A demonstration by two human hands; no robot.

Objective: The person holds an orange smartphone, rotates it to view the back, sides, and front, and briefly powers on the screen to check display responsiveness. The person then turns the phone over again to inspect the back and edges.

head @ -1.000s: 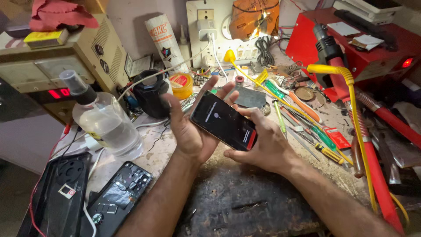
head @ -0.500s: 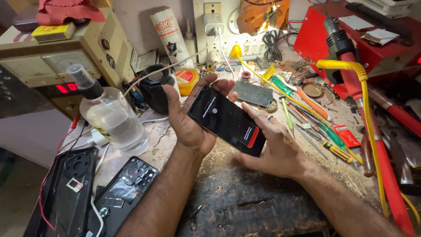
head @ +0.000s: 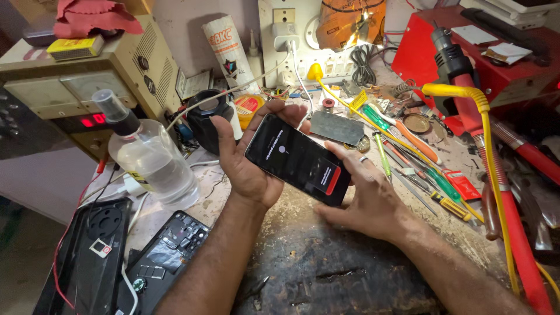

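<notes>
black smartphone (head: pixel 298 158) | screen lit, red button showing | tilted, held above workbench

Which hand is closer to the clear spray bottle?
Left. The left hand cradles the smartphone just to the right of the clear spray bottle, apart from it. The right hand grips the phone's far end, farther away from the bottle.

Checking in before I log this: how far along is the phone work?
Done: the smartphone looks assembled and its screen is lit. In hand: left hand cradles it, right hand steadies its lower end. Left: an opened phone lies by the spray bottle.
</notes>
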